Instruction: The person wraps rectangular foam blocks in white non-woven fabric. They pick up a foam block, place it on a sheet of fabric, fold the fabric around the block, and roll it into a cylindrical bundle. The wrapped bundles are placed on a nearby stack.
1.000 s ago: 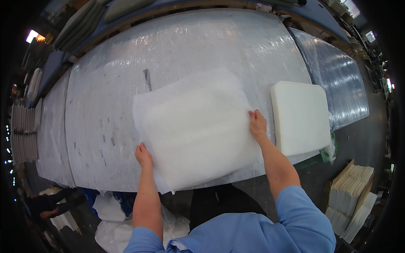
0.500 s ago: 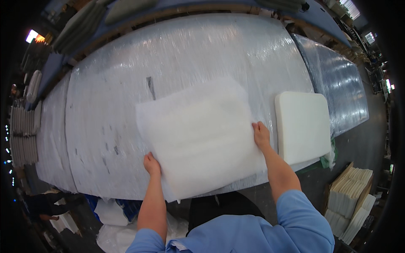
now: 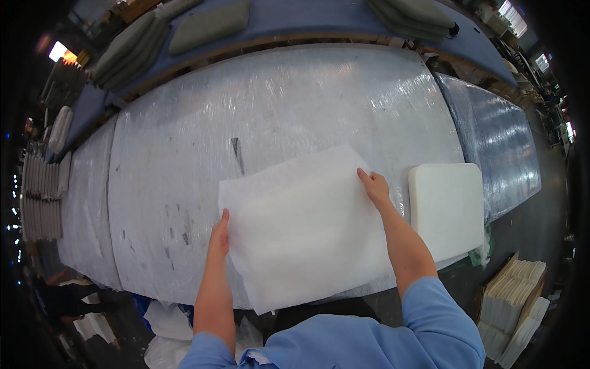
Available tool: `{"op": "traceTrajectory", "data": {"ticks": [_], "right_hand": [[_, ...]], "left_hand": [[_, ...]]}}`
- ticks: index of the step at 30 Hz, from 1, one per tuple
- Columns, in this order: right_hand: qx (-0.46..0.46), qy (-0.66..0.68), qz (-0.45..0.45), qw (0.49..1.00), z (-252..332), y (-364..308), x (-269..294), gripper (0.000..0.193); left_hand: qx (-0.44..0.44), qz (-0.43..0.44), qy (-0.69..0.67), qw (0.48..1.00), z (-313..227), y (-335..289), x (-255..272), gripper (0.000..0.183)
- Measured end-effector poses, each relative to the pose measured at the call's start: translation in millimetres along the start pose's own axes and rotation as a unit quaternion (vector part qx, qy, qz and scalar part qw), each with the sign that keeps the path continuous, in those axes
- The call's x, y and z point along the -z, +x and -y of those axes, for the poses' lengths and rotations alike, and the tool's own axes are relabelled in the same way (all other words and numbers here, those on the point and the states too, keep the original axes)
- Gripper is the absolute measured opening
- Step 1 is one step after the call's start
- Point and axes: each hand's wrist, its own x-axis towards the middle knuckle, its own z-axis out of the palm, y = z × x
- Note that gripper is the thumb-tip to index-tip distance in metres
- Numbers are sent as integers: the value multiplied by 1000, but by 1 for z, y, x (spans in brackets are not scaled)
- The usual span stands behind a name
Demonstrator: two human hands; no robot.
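Observation:
A soft white sheet of wadding (image 3: 307, 227) lies slanted on the table in front of me, thin and slightly see-through at its edges. My left hand (image 3: 221, 234) grips its left edge, fingers closed and partly hidden from view. At the upper right edge my right hand (image 3: 376, 186) pinches the sheet between thumb and fingers. To the right of that hand, apart from it, a thick white foam cushion (image 3: 447, 212) with rounded corners lies flat.
Clear plastic film covers the large table (image 3: 178, 160). Behind it, a blue table (image 3: 276, 24) bears grey-green cushions (image 3: 209, 27). White pads stand stacked in a box (image 3: 513, 289) at lower right. A person (image 3: 70, 298) is at lower left, near white plastic-wrapped bundles (image 3: 166, 350).
My view has tilted, so the table sits lower in the picture. My right hand has moved up along the sheet's right edge, and my left hand has also shifted farther up its side.

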Motion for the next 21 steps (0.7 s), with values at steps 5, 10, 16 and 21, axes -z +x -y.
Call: {"op": "traceTrajectory", "data": {"ticks": [5, 10, 16, 21], "right_hand": [[33, 16, -121, 992, 4, 5, -17, 43], [39, 38, -174, 983, -16, 13, -14, 38], [24, 61, -166, 984, -23, 19, -17, 40], [25, 60, -156, 986, -28, 24, -19, 41]], "left_hand": [[-138, -150, 94, 975, 6, 26, -17, 46], [-195, -269, 168, 928, 16, 36, -19, 43], [-192, -299, 186, 916, 18, 45, -11, 44], [-168, -322, 223, 905, 18, 51, -13, 44]]}}
